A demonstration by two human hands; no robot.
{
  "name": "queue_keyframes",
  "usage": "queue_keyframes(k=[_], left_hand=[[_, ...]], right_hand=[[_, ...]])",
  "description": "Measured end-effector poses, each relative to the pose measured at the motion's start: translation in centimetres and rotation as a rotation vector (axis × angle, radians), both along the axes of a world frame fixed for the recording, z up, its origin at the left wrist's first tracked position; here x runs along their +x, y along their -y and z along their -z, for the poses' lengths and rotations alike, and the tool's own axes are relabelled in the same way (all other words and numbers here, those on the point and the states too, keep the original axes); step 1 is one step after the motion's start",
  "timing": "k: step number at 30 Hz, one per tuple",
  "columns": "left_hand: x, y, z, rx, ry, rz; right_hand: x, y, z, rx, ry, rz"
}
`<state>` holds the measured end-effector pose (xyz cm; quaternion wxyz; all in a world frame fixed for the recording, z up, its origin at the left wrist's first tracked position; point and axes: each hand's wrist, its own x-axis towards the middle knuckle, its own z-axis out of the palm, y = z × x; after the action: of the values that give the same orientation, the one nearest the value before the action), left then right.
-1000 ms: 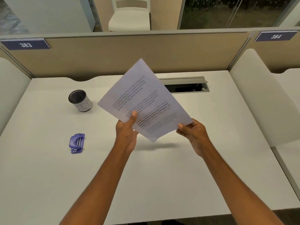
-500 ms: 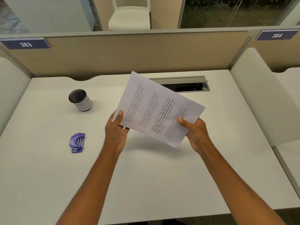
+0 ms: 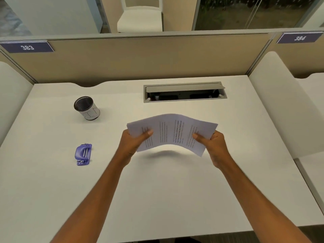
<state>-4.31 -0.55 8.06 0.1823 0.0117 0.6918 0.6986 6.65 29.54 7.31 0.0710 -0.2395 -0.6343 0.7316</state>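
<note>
A printed sheet of paper hangs above the middle of the white desk, turned sideways and bowed upward in its middle. My left hand grips its left end, thumb on top. My right hand grips its right end the same way. The fingers of both hands are hidden under the sheet.
A purple hole punch lies on the desk to the left. A black mesh pen cup stands behind it. An open cable tray is set into the desk's far side. Beige partitions wall the desk in.
The sheet has been rotated from a tilted, upright pose to sideways and lowered toward the desk. My left hand shifted to its left end, and the paper now bows upward.
</note>
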Motion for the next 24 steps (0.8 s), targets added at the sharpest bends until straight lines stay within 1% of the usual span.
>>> queue_keyframes(k=[3,8,15,19,24], left_hand=[[1.0,-0.1,1.5,-0.007,-0.028,-0.037],[2.1,-0.3,3.2,-0.061,-0.003,-0.028],[2.1,-0.8,2.9,-0.050,-0.028,-0.076],[2.3,-0.8,2.9,-0.058,-0.014,-0.052],[2.2,-1.0,2.5,-0.058,-0.022,-0.073]], right_hand=[[0.3,0.2,1.0,-0.005,0.023,0.013],[0.8,-0.1,3.0,0.002,0.086,0.042],[0.8,-0.3,2.8,-0.006,0.063,0.045],[0.8,-0.4,3.3,-0.003,0.100,0.029],[1.0,-0.7,3.7,0.044,0.129,0.000]])
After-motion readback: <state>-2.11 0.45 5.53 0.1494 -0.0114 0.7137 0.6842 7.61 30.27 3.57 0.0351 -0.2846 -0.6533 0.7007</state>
